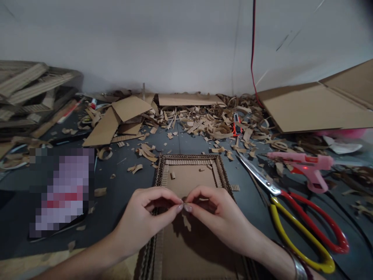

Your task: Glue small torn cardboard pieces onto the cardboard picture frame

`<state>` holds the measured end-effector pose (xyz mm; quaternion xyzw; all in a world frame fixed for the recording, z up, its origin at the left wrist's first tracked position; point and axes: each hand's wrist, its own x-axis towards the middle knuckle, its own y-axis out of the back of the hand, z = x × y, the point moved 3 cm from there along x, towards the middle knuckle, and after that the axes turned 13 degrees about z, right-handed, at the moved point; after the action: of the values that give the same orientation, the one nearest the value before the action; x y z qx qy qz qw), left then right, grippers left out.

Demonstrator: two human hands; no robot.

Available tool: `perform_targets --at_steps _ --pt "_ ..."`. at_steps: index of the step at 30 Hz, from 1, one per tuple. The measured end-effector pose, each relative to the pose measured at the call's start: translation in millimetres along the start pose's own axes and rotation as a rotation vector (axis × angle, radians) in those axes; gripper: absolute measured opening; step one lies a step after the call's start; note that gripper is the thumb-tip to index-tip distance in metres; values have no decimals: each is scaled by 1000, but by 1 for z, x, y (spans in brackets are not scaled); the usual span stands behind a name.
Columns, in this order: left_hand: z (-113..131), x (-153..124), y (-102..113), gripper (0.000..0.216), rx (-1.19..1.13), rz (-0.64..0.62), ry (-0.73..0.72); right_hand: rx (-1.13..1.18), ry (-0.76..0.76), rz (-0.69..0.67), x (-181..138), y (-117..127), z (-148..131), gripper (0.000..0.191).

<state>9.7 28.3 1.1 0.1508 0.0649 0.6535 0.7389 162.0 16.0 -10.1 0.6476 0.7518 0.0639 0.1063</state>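
Observation:
My left hand (142, 217) and my right hand (212, 217) meet above the middle of a corrugated cardboard frame (189, 171). Their fingertips pinch a small cardboard piece (183, 203), which is mostly hidden by the fingers. Both hands hover over the frame's flat brown panel (189, 182), and their shadows fall on the cardboard below. Short ribbed strips (189, 162) line the frame's far edge, and a loose cardboard bit (173, 175) lies on the panel.
Red-and-yellow-handled scissors (291, 206) and a pink hot glue gun (303, 165) lie to the right. Cardboard scraps (215, 124) are heaped along the wall. A large cardboard sheet (314, 105) juts in at right, corrugated stacks (29, 89) sit at left, and a pixelated object (61, 192) lies left.

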Motion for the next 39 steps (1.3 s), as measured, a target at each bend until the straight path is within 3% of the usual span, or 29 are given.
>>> perform_targets --at_steps 9,17,39 --pt "2 -1 1 7 150 43 -154 108 -89 -28 1 -2 4 12" --pt "6 -3 3 14 123 14 -304 25 -89 -126 0 -4 0 24" --pt "7 1 1 11 246 39 -309 -84 -4 -44 3 -1 1 17"
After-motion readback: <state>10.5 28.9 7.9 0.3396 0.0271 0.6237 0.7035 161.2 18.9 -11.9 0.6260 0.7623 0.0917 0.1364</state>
